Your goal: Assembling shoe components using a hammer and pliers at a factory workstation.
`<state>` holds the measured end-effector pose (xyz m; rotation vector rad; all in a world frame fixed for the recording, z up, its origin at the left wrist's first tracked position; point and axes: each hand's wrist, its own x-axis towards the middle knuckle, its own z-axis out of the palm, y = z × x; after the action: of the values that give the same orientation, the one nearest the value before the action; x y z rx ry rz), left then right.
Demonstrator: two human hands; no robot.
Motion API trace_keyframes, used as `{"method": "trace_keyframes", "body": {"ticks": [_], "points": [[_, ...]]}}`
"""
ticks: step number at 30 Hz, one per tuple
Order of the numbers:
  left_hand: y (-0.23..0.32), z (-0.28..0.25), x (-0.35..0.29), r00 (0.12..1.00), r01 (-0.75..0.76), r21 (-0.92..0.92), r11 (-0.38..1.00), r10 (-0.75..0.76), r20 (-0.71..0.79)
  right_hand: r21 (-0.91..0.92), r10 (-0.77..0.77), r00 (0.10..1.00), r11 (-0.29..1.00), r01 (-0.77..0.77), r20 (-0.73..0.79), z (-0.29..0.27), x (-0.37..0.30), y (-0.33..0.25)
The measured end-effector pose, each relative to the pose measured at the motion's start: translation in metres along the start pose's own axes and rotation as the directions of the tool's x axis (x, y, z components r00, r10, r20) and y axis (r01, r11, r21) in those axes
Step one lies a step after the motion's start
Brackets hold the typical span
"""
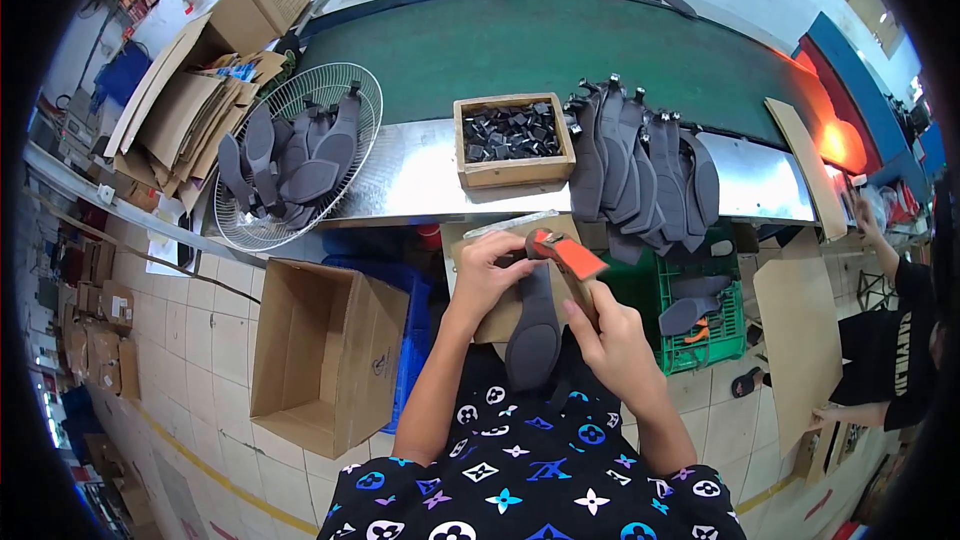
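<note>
A dark grey shoe sole (533,345) lies lengthwise in front of me, its broad toe part toward my body. My left hand (488,275) pinches its narrow heel end at the front of the work table. In my right hand (612,335) is a hammer (578,262) with an orange-painted head, gripped by its wooden handle. The hammer head is right beside my left fingertips and hides part of the heel end. Beyond my hands, a wooden box (515,183) holds many small black heel tips (510,132).
Left on the bench, a wire basket (372,90) holds several soles; more soles (630,165) are stacked right of the box. Behind runs a green conveyor belt (430,50). Below are a cardboard box (300,360) and a green crate (735,335). Another person (880,340) is at right.
</note>
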<state>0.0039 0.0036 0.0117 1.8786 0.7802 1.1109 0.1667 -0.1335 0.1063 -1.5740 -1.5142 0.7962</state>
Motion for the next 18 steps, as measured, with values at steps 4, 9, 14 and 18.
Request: {"method": "trace_keyframes", "body": {"ticks": [4, 9, 14, 18], "points": [[0.007, -0.001, -0.002, 0.992, 0.129, -0.027, 0.991, -0.129, 0.008, -0.056, -0.048, 0.999, 0.997, 0.047, -0.025, 0.002, 0.000, 0.008], [0.007, -0.009, -0.023, 0.980, -0.013, 0.588, 0.809, -0.108, 0.170, 0.312, -0.233, 0.934, 0.896, 0.315, -0.272, -0.016, -0.033, 0.001], [0.014, -0.008, -0.020, 0.954, 0.059, 0.587, 0.808, -0.218, 0.204, 0.012, -0.251, 0.958, 0.967, 0.255, -0.137, -0.001, -0.039, 0.045], [0.010, -0.007, -0.022, 0.936, 0.089, 0.605, 0.792, -0.273, 0.220, -0.031, -0.120, 0.992, 0.992, 0.119, -0.048, -0.006, 0.008, 0.005]]}}
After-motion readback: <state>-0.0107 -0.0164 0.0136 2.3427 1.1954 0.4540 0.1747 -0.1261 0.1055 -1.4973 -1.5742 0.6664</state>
